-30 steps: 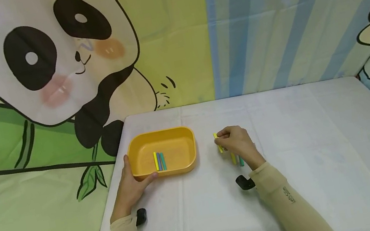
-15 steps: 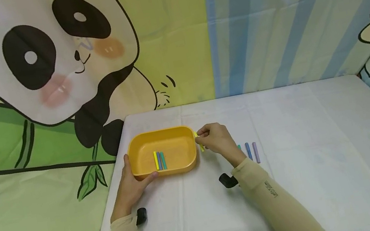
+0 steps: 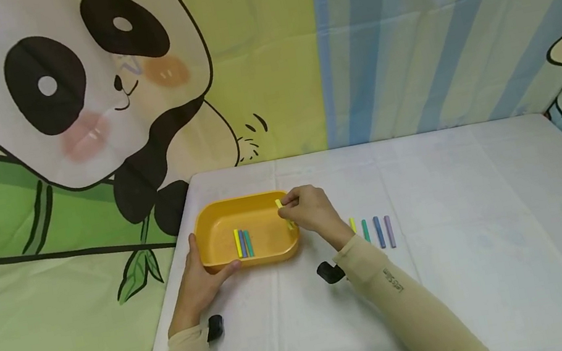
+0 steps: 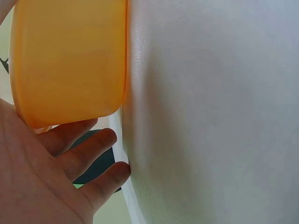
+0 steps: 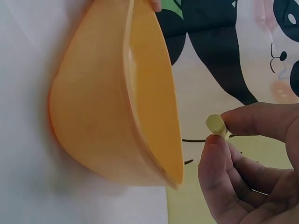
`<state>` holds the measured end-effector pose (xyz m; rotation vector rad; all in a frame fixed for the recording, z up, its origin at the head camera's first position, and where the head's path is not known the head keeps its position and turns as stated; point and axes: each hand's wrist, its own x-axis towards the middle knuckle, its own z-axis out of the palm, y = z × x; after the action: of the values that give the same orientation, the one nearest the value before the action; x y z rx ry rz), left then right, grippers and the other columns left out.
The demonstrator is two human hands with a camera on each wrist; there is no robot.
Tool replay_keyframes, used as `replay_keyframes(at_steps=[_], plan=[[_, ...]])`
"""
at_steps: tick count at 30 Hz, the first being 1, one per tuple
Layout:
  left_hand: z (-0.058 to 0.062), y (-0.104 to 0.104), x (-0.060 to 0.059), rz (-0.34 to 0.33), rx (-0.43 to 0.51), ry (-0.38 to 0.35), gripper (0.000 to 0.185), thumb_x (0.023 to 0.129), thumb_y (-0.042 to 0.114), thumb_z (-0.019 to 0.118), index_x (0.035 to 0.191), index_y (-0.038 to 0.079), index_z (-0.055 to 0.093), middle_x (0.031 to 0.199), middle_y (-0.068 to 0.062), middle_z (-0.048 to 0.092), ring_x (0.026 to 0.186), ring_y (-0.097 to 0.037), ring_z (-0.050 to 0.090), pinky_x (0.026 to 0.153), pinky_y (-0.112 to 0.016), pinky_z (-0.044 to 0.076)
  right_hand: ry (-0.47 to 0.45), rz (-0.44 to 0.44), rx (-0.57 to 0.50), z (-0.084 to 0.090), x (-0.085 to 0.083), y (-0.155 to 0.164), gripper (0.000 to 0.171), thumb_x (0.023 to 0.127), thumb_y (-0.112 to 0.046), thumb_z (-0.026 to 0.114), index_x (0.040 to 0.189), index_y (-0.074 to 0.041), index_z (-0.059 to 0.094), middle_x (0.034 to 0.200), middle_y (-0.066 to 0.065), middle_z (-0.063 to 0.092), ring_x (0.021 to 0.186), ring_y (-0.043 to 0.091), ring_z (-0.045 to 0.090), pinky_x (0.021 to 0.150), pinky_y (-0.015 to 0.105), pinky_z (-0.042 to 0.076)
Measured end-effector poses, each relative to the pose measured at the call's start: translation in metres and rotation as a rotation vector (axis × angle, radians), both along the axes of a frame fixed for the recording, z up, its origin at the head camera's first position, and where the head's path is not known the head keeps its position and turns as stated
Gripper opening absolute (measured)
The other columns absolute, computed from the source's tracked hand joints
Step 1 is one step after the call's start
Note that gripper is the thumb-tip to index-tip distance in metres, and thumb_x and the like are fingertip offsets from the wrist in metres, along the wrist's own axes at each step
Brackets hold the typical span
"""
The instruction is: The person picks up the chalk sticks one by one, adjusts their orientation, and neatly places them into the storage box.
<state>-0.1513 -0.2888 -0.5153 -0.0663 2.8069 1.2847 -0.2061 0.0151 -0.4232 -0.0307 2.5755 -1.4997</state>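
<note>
Two hands are shown at a white-covered table (image 3: 472, 267). At left, the left hand (image 3: 200, 284) is curled round the near-left corner of the orange tray (image 3: 210, 219), thumb on the rim; three sticks (image 3: 243, 243) lie side by side on the tray floor, long axes running toward and away from the person. Over the tray's right rim, a yellow stick (image 3: 283, 213) is pinched between thumb and fingertips of the right hand (image 3: 310, 211), its long axis tilted, far end up and leftward. Farther right, four sticks (image 3: 372, 231) lie parallel on the cloth. The stick's blunt end (image 5: 215, 125) is shown only by the right wrist view, the tray's underside (image 4: 70, 60) only by the left.
</note>
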Motion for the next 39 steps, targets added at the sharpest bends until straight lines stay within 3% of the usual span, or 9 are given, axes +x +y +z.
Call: replay_keyframes(at_steps=[8, 18, 29, 39], plan=[[-0.002, -0.002, -0.001, 0.001, 0.001, 0.006, 0.138, 0.073, 0.065, 0.083, 0.159, 0.03, -0.021, 0.168, -0.017, 0.005, 0.152, -0.036, 0.014, 0.119, -0.061, 0.017, -0.039, 0.031, -0.053, -0.004, -0.003, -0.015, 0.017, 0.088, -0.016, 0.077, 0.1, -0.005, 0.073, 0.088, 0.004, 0.071, 0.073, 0.022, 0.07, 0.063, 0.027, 0.058], [-0.001, -0.001, -0.002, -0.007, 0.021, 0.011, 0.138, 0.074, 0.063, 0.083, 0.159, 0.029, -0.021, 0.168, -0.017, 0.005, 0.152, -0.036, 0.014, 0.119, -0.061, 0.017, -0.045, 0.055, -0.001, -0.014, -0.005, -0.034, 0.015, 0.088, -0.017, 0.078, 0.098, -0.008, 0.072, 0.088, 0.002, 0.07, 0.073, 0.017, 0.069, 0.066, 0.027, 0.057], [0.0, -0.002, -0.002, -0.003, 0.02, 0.01, 0.138, 0.074, 0.064, 0.083, 0.159, 0.029, -0.02, 0.168, -0.017, 0.005, 0.152, -0.036, 0.013, 0.119, -0.061, 0.016, -0.058, 0.073, 0.013, -0.029, -0.012, -0.052, 0.016, 0.086, -0.017, 0.08, 0.097, -0.006, 0.075, 0.083, 0.002, 0.07, 0.065, 0.013, 0.066, 0.06, 0.025, 0.055], [-0.001, -0.002, -0.001, -0.003, 0.016, 0.014, 0.136, 0.074, 0.065, 0.081, 0.159, 0.031, -0.02, 0.168, -0.015, 0.005, 0.152, -0.034, 0.014, 0.12, -0.059, 0.017, -0.099, 0.072, 0.069, -0.038, -0.014, -0.067, 0.014, 0.084, -0.02, 0.082, 0.091, -0.01, 0.075, 0.091, 0.0, 0.068, 0.077, 0.015, 0.061, 0.063, 0.023, 0.05]])
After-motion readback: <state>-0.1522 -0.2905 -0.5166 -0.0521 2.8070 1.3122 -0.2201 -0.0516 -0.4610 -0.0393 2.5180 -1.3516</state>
